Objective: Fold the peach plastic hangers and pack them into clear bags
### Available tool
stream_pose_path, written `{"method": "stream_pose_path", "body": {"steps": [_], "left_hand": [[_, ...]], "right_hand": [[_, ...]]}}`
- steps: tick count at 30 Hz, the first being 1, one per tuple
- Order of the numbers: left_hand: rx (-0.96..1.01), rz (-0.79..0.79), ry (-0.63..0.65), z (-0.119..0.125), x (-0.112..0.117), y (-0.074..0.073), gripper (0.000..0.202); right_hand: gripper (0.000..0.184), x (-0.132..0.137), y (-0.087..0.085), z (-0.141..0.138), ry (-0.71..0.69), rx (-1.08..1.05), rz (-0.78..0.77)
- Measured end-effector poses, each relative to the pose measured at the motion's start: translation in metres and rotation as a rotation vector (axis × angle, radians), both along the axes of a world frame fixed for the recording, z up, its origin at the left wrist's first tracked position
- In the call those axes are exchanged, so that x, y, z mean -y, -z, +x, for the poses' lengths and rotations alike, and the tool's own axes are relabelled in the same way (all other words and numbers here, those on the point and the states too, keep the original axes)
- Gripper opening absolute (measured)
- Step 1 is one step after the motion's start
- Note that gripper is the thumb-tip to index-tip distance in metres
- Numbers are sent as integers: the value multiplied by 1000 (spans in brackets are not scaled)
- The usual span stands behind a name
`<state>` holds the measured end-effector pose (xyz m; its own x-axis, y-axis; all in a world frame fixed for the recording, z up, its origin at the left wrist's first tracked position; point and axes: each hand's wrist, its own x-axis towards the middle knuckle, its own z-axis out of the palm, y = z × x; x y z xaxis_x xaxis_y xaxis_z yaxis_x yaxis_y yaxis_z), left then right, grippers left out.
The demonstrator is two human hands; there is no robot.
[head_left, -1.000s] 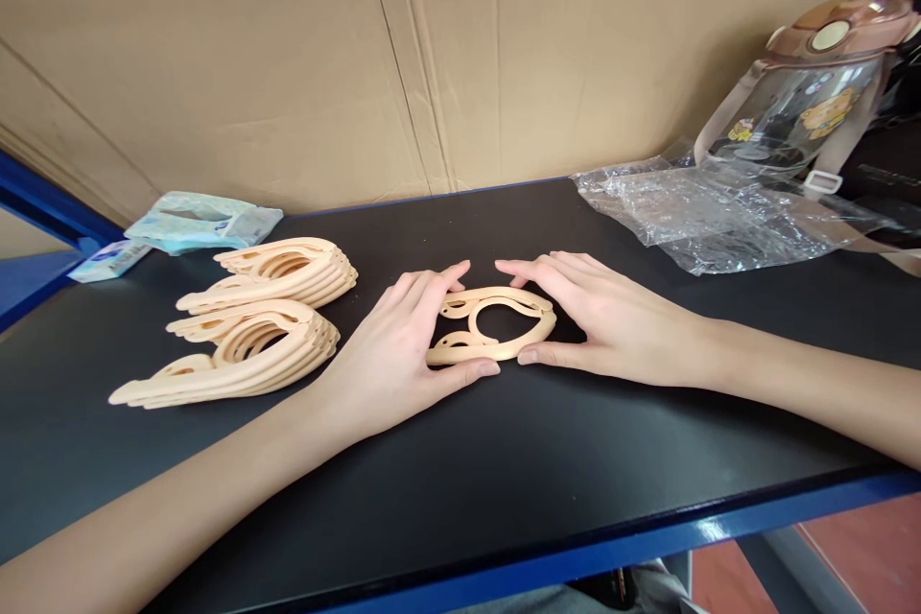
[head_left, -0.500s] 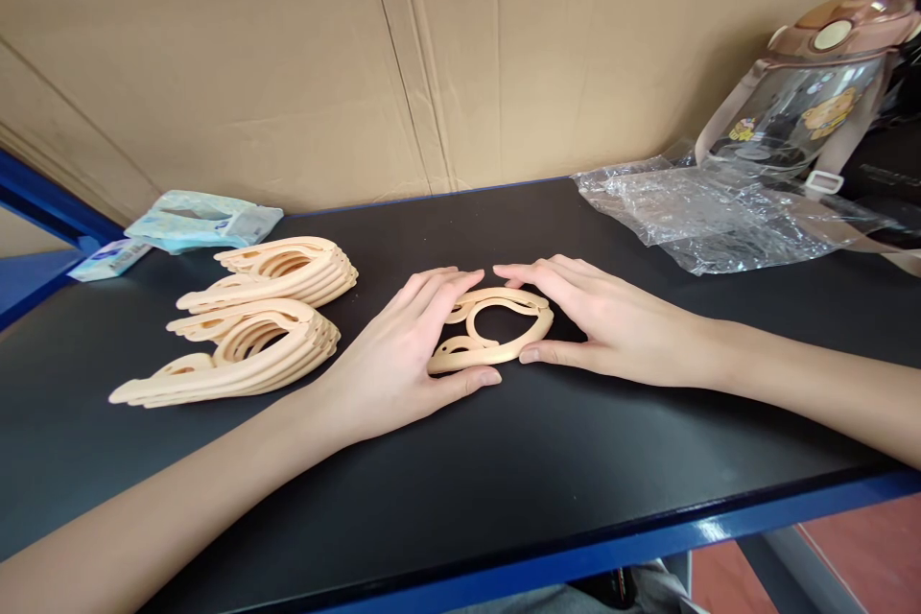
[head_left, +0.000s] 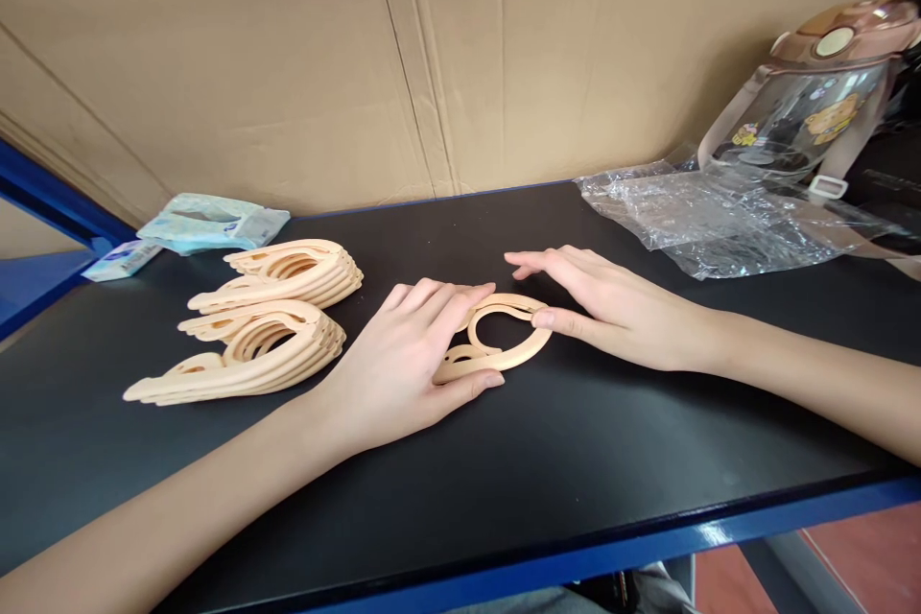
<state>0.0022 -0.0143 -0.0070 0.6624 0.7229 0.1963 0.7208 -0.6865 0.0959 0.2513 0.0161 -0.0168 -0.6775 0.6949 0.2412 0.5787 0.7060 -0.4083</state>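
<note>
A beige plastic folding hanger (head_left: 529, 353) lies folded into a loop on the black tabletop in front of me. My left hand (head_left: 413, 360) is around its left end, fingers along the far side and thumb along the near side, hiding part of it. My right hand (head_left: 611, 307) is at the other end with its fingers spread and raised off the hanger. Its thumb overlaps the hanger's right tip; whether it touches I cannot tell. Left of my left hand sit two stacks of like hangers, a nearer stack (head_left: 251, 374) and a farther stack (head_left: 288, 278).
A blue tissue pack (head_left: 208, 223) and a smaller packet (head_left: 122, 261) lie at the back left. Crumpled clear plastic (head_left: 712, 221) and a strapped water bottle (head_left: 798, 106) occupy the back right. Cardboard (head_left: 317, 67) stands behind the table, whose front edge (head_left: 619, 547) is blue.
My right hand's fingers have lifted away from the hanger's right end, and its thumb has moved from the near side up over the tip. My left hand stays around the left end.
</note>
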Motion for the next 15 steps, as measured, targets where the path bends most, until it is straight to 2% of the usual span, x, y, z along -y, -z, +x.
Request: {"method": "stream_pose_path", "body": {"steps": [5,10,12,15], "left_hand": [[17,-98,-96,3,16,-9,71],[-16,-11,-104,-3,26,-32,68],[-27,34,-110,-16,24,-41,68],[-65,25,-200,-53,16,-46,72]], "right_hand": [[57,-6,2,5,58,-18,-18],[57,-6,2,3,50,-21,-27],[57,-5,1,2,43,-15,-32],[56,-3,1,0,23,4,-45]]}}
